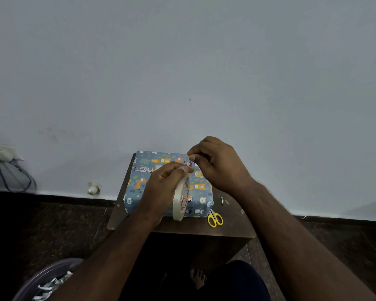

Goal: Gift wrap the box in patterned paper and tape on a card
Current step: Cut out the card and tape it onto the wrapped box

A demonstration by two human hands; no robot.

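The box [143, 170], wrapped in blue paper printed with cartoon animals, lies on a small brown wooden table [232, 224]. Above it my left hand [161, 187] grips a roll of clear tape [180, 200] held upright on its edge. At the top of the roll my right hand [217, 164] pinches the tape's free end between thumb and forefinger. Both hands hover over the right half of the box and hide part of its top. No card can be made out.
Yellow-handled scissors [215, 218] lie on the table by the box's near right corner, with small tape scraps [223, 199] beyond them. A purple basin [46, 276] with paper cuttings sits on the floor at lower left. A grey wall stands close behind the table.
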